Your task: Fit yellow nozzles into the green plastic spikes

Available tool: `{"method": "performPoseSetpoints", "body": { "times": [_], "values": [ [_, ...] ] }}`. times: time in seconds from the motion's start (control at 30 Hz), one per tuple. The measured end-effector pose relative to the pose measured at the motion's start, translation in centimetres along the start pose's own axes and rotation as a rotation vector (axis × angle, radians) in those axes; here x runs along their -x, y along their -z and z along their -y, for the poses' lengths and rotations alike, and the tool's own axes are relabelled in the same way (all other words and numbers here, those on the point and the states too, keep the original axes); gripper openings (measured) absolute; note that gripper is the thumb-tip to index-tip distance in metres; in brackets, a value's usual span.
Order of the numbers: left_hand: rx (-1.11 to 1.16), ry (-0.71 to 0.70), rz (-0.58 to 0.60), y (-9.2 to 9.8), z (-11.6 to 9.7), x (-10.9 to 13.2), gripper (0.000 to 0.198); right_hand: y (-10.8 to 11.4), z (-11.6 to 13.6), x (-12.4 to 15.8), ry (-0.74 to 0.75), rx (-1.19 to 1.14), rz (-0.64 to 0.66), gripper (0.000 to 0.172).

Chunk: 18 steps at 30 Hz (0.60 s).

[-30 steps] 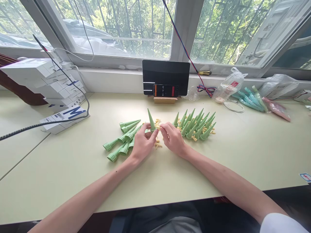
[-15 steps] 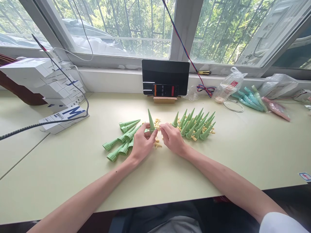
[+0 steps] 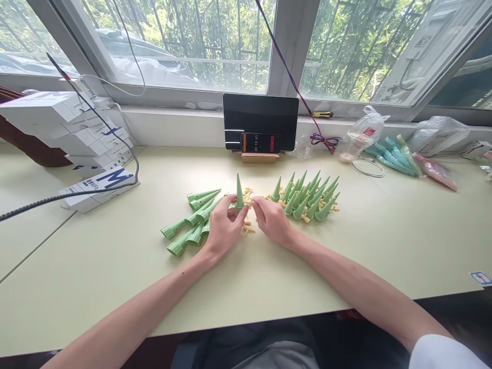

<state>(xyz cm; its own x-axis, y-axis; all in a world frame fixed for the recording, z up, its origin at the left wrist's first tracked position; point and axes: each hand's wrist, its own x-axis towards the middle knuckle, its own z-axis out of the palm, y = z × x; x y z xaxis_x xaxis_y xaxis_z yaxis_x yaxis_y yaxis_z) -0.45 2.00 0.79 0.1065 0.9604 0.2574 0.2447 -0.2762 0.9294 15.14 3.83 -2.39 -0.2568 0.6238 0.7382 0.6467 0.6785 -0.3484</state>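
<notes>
My left hand [image 3: 226,221] is closed around the base of a green plastic watering spike [image 3: 240,192], held point up. Facing it, my right hand [image 3: 273,219] pinches a small yellow plastic valve [image 3: 248,202] at the spike's side; the fingers partly hide it, and I cannot tell how deep it sits. Loose yellow valves [image 3: 249,228] lie on the table between and behind my hands. To the left, several green spikes [image 3: 192,237] lie on their sides with wide ends toward me. On the right stands a cluster of green spikes [image 3: 307,197] fitted with yellow valves, points up.
A phone [image 3: 261,143] showing a timer leans on a dark tablet [image 3: 261,115] at the back. White boxes [image 3: 96,138] are stacked at left, with a black cable [image 3: 77,192] across them. Plastic bags [image 3: 363,134] and a coiled white cable [image 3: 368,168] lie back right.
The spike in my left hand stands slightly more upright. Both hands keep their grip in nearly the same place, and the whole view has shifted slightly.
</notes>
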Motion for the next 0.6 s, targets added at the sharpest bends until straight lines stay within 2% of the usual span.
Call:
{"method": "performPoseSetpoints", "body": {
  "times": [0.43,0.6],
  "values": [
    [-0.030,0.011,0.003,-0.10,0.34,0.04,0.026,-0.20,-0.32,0.20,-0.024,0.020,0.023,0.038],
    [-0.025,0.017,0.010,-0.08,0.00,0.14,0.029,-0.03,-0.23,0.17,-0.028,-0.021,0.016,0.035]
  ]
}}
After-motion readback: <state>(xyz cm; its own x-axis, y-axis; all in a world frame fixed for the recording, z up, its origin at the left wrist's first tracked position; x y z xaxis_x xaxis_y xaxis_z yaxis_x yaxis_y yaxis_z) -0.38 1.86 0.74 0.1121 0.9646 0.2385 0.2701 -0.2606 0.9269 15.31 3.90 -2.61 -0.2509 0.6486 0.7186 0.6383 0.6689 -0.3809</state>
